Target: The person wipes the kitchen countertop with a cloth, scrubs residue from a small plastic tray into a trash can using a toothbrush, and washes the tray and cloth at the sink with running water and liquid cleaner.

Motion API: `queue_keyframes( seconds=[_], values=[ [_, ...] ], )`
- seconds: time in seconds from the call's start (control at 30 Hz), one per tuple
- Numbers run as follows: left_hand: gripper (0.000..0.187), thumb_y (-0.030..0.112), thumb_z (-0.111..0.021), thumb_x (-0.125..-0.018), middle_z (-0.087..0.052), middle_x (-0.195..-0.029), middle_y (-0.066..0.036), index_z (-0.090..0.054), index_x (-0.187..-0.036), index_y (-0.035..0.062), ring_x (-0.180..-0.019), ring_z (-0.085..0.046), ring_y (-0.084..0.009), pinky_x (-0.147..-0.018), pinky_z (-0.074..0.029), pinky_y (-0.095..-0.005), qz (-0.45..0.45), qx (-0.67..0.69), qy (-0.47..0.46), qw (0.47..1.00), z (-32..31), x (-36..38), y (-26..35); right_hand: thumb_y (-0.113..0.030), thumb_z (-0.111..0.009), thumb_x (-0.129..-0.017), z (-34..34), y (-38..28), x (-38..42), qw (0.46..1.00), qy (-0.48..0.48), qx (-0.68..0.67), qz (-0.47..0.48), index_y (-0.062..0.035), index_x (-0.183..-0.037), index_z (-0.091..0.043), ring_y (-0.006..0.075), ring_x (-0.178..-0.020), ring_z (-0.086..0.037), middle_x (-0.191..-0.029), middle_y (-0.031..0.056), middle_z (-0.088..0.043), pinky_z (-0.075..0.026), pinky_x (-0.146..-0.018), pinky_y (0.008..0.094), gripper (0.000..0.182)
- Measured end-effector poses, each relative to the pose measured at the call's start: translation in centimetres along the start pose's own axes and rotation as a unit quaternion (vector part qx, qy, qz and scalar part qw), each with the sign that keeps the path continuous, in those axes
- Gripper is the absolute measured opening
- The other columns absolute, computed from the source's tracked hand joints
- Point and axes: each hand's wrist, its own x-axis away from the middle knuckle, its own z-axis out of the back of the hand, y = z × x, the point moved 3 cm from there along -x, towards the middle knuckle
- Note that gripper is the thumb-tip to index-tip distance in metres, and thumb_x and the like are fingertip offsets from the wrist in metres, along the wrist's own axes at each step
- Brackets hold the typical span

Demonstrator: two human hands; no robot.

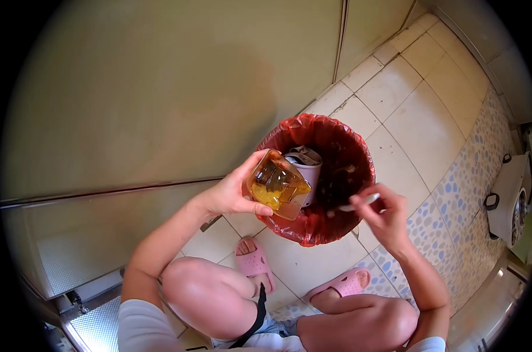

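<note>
Knees bent, a person in pink slippers (255, 263) is holding a glass dish (279, 186), its contents showing amber and yellow, in the left hand (235, 190) over the left rim of a red-lined bin (314, 233). The right hand (386, 216) is pinching a white utensil (364, 200) above the bin's near right rim, its far end blurring. Inside, a pale cup (311, 177) is resting near the left rim beside dark scraps (339, 176). The bin is standing on a tiled floor (421, 129).

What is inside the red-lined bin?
A pale container and, in shadow, small scraps. The amber container in the left hand hides part of the pale one; what lies deeper is too dark to tell.
</note>
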Motion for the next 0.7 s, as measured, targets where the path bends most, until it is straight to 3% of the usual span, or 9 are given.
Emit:
queue_keyframes(
  seconds=[0.07, 0.13, 0.27, 0.37, 0.47, 0.57, 0.7],
  values=[
    [0.1, 0.004, -0.082, -0.062, -0.038, -0.135, -0.006, -0.019, -0.14, 0.0059, -0.127, -0.035, -0.0169, -0.107, -0.029, -0.0322, 0.007, -0.002, 0.008, 1.0, 0.2, 0.1, -0.2, -0.008, -0.062, -0.085, 1.2, 1.4, 0.4, 0.985, 0.141, -0.083, 0.054, -0.0007, -0.085, -0.059, 0.0013, -0.051, -0.041, -0.062, -0.0039, -0.05, -0.031, -0.043, 0.0194, 0.008],
    [0.1, 0.002, -0.081, -0.063, -0.037, -0.135, -0.006, -0.018, -0.141, 0.0058, -0.127, -0.035, -0.0166, -0.107, -0.029, -0.0323, 0.006, -0.008, 0.009, 1.0, 0.4, 0.1, -0.3, -0.006, -0.055, -0.089, 2.7, -0.1, 1.2, 0.975, 0.173, -0.135, 0.029, 0.0009, -0.091, -0.057, 0.0015, -0.055, -0.04, -0.068, -0.0027, -0.051, -0.029, -0.046, 0.0169, 0.007],
    [0.1, 0.003, -0.081, -0.064, -0.037, -0.136, -0.006, -0.017, -0.141, 0.0056, -0.127, -0.034, -0.0163, -0.107, -0.029, -0.0317, 0.015, -0.009, 0.002, 1.0, 0.3, 0.2, 0.2, -0.012, -0.046, -0.094, 3.7, -1.5, 2.5, 0.978, 0.149, -0.136, 0.06, 0.0024, -0.096, -0.055, 0.0061, -0.059, -0.05, -0.074, 0.004, -0.057, -0.042, -0.051, 0.0184, 0.017],
    [0.099, 0.004, -0.08, -0.066, -0.037, -0.136, -0.007, -0.017, -0.142, 0.0053, -0.127, -0.033, -0.0152, -0.107, -0.028, -0.0305, 0.023, -0.017, -0.002, 1.0, 0.1, 0.2, 0.3, -0.007, -0.044, -0.093, 2.1, -2.6, 2.3, 0.974, 0.066, -0.188, 0.109, 0.0041, -0.103, -0.051, 0.0091, -0.064, -0.057, -0.082, 0.0119, -0.063, -0.047, -0.055, 0.0202, 0.016],
    [0.097, 0.003, -0.08, -0.066, -0.038, -0.135, -0.007, -0.018, -0.141, 0.0049, -0.125, -0.035, -0.0144, -0.106, -0.029, -0.0306, 0.002, -0.056, -0.03, 0.998, 0.3, -0.2, 0.1, -0.002, -0.045, -0.092, -0.2, -2.7, 1.6, 0.974, -0.041, -0.147, 0.169, 0.0035, -0.103, -0.052, 0.0094, -0.068, -0.058, -0.082, 0.0102, -0.062, -0.048, -0.058, 0.0208, 0.014],
    [0.097, 0.002, -0.08, -0.065, -0.038, -0.135, -0.007, -0.019, -0.141, 0.0037, -0.124, -0.037, -0.014, -0.106, -0.03, -0.0309, -0.012, -0.087, -0.044, 0.995, 0.8, 0.0, -0.7, -0.003, -0.045, -0.092, -0.7, -2.5, 1.1, 0.966, -0.079, -0.193, 0.152, 0.0039, -0.103, -0.051, 0.0105, -0.07, -0.06, -0.085, 0.0109, -0.061, -0.048, -0.059, 0.0208, 0.014],
    [0.101, 0.002, -0.081, -0.062, -0.037, -0.136, -0.008, -0.019, -0.141, 0.0026, -0.126, -0.036, -0.0163, -0.107, -0.03, -0.0325, 0.029, -0.04, -0.036, 0.998, 1.0, 0.4, 0.1, -0.004, -0.044, -0.093, 0.5, -1.7, 1.2, 0.958, 0.034, -0.248, 0.14, 0.0055, -0.102, -0.049, 0.0133, -0.075, -0.061, -0.089, 0.0129, -0.06, -0.052, -0.065, 0.0238, 0.014]
  ],
)
